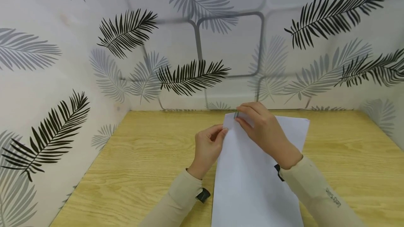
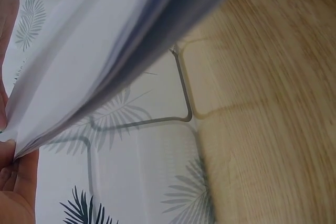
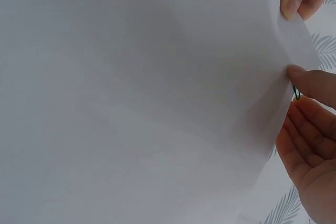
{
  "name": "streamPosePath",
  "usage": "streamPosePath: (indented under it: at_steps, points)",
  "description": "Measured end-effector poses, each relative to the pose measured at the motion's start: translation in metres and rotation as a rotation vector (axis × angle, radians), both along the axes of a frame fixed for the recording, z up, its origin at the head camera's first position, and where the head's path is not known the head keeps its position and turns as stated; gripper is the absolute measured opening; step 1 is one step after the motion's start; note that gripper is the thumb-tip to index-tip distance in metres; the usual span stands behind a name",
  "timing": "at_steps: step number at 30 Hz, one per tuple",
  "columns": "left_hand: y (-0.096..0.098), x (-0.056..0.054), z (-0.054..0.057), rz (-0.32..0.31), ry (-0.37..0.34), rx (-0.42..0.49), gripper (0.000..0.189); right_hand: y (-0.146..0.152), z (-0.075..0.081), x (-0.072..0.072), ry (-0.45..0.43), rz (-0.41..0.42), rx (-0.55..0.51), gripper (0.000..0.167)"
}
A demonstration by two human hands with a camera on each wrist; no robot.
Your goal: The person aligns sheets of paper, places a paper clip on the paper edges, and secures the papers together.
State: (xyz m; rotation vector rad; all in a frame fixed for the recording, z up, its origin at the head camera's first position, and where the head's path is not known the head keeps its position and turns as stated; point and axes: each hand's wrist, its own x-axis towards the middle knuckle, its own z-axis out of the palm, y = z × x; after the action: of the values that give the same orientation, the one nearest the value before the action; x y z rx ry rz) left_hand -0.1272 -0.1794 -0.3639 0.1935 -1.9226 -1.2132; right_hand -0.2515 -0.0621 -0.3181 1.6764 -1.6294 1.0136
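Note:
A stack of white paper is held up over the table, its sheets showing as layered edges in the left wrist view. My left hand pinches the stack's left edge near the upper corner, thumb in front. At the top edge, my right hand pinches a small paper clip between thumb and fingers, right at the paper's rim. Only a thin green loop of the clip shows in the right wrist view; the thumb covers the rest. Broad blank paper fills most of that view.
The wood-grain table runs under the paper and both forearms. Behind it and to the left stands a wall covered with a leaf pattern. A dark strap sits at the left sleeve.

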Motion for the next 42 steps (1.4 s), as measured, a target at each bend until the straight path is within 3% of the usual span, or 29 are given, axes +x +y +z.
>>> streamPosePath:
  at_steps: [5,14,25,42]
  points:
    - [0.009,0.009,0.016,0.008,-0.007,-0.004,0.01,-0.001,-0.001,-0.002,0.002,0.021,-0.005,0.032]
    - [-0.003,-0.006,-0.009,0.02,0.029,0.016,0.011,-0.003,-0.003,-0.003,0.008,0.06,-0.007,0.033]
    - [-0.004,-0.007,-0.01,0.046,0.07,-0.027,0.011,-0.002,-0.003,-0.002,-0.007,0.083,-0.044,0.037]
    - [0.001,-0.007,-0.008,0.016,0.08,0.041,0.014,0.0,-0.002,-0.004,-0.024,0.109,-0.052,0.039]
